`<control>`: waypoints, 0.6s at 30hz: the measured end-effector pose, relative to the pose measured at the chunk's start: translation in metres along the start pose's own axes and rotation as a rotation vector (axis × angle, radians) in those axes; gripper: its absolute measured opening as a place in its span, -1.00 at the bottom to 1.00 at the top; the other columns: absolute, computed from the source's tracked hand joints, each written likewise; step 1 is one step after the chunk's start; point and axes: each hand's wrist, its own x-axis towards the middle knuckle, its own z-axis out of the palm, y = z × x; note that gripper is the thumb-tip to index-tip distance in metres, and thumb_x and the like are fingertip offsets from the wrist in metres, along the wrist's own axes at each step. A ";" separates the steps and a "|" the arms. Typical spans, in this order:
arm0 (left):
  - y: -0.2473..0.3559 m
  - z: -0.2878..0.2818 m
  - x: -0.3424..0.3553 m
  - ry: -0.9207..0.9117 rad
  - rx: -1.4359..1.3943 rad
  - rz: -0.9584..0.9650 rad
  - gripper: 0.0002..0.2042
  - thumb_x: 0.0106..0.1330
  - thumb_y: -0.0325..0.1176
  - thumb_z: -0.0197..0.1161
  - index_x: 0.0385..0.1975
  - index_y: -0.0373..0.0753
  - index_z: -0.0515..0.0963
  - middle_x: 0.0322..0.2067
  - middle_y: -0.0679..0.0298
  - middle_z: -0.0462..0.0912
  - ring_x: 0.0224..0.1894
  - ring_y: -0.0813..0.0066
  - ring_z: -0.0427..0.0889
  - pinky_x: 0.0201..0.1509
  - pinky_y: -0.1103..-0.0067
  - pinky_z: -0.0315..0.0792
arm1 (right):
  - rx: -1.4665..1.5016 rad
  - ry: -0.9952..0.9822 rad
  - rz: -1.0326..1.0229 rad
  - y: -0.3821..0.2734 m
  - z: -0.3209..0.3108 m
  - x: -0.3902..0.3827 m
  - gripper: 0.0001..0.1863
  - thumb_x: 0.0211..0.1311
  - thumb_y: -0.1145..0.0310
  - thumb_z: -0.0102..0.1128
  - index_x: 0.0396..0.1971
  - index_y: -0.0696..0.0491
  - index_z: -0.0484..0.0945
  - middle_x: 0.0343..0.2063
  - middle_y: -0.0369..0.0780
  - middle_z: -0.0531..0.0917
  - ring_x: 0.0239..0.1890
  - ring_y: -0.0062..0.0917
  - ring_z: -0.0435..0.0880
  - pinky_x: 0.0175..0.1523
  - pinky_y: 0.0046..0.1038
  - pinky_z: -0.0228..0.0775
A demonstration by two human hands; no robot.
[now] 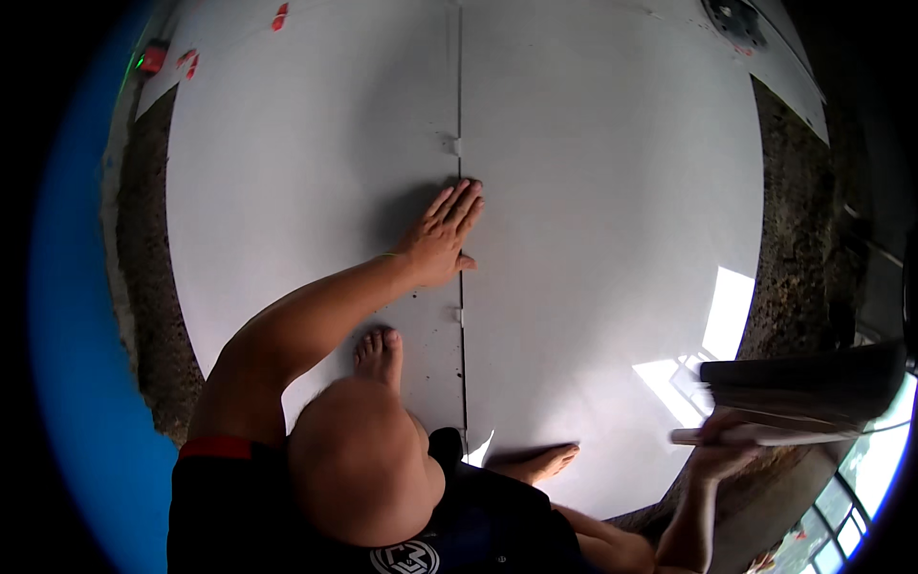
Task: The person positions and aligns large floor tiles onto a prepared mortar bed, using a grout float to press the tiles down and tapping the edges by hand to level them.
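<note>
White floor tiles (593, 220) meet at a seam where the left hand (442, 234) presses flat, fingers together; the right hand (719, 457), gripping a trowel-like tool (755, 435), could jolt the alignment.

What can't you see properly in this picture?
- Head view: what the right hand grips is blurred; only a flat dark board-like thing shows, cut off by the picture's rim.
- The palm of the left hand is hidden, pressed flat on the white tile beside the joint.
- The small red device at top left is too small to identify.
</note>
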 end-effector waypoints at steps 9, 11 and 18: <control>0.026 -0.034 -0.007 -0.135 0.019 -0.019 -0.08 0.44 0.22 -0.03 0.52 -0.38 -0.20 0.55 -0.03 -0.33 0.59 0.09 -0.36 0.62 0.27 -0.41 | -0.628 -0.607 0.112 0.124 0.087 0.001 -0.56 0.52 0.15 -0.06 -0.38 0.23 0.57 -0.54 0.19 0.56 -0.45 0.15 0.54 -0.37 -0.08 0.39; 0.029 -0.038 -0.002 -0.128 0.083 -0.020 -0.09 0.44 0.19 0.00 0.51 -0.39 -0.18 0.54 -0.06 -0.31 0.59 0.06 -0.33 0.62 0.25 -0.41 | -0.632 -0.596 0.098 0.106 0.090 0.011 -0.50 0.54 0.07 -0.05 -0.45 0.20 0.54 -0.67 0.02 0.53 -0.64 -0.15 0.50 -0.47 -0.18 0.34; -0.024 -0.009 0.084 0.323 -0.207 0.241 -0.22 0.40 -0.06 0.19 0.43 -0.47 0.07 0.49 -0.15 -0.06 0.56 -0.05 -0.13 0.60 0.17 -0.23 | -0.468 -0.472 0.614 0.138 0.087 -0.031 -0.37 0.50 -0.20 -0.11 -0.60 0.03 0.38 -0.78 -0.39 0.34 -0.76 -0.68 0.28 -0.62 -0.52 0.17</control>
